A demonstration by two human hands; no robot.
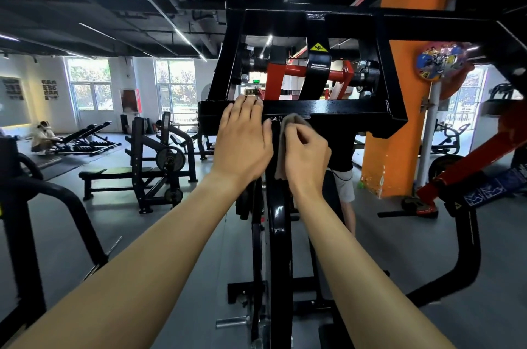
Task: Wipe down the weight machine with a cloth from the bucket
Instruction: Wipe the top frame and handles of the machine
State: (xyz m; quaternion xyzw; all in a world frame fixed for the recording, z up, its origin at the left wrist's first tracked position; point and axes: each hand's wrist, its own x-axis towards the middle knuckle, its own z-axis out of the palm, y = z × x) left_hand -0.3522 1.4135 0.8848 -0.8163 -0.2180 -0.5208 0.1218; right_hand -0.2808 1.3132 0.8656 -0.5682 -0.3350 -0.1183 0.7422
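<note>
Wiping at the spot where the post (278, 220) of the machine (393, 77) meets its crossbar (328, 110), at 12 o'clock from the wrists. Pinching the cloth (293, 120) between curled fingers and thumb of the right hand (306, 154), bunched small, likely to work a fold into the tight corner under the crossbar. Loose end hanging at 8 o'clock of that hand. Resting the left hand (242, 143) flat, fingers straight and together, tips over the crossbar's top edge at 10 o'clock of the cloth, probably for balance and to steady the frame against the rubbing. Hands close but apart, either side of the post.

No sight of the bucket. Seemingly well into the wiping, with plenty of black tube lower down at 6 o'clock perhaps yet to do; impossible to tell clean from dirty here.

At 12 o'clock above the crossbar, a red pivot (285, 74) on a threaded shaft, beside a yellow warning sticker (318, 47). Looks like a pinch point, so worth keeping fingers and cloth clear. At 4 o'clock of the right hand, behind the post, a person (343, 186) in grey shorts, near the far side and possibly in the way of wiping there. Orange pillar (399, 134) at 3 o'clock. Bench (114, 174) at 9 o'clock, well apart. Crouched figure (42, 139) farther off the same way.
</note>
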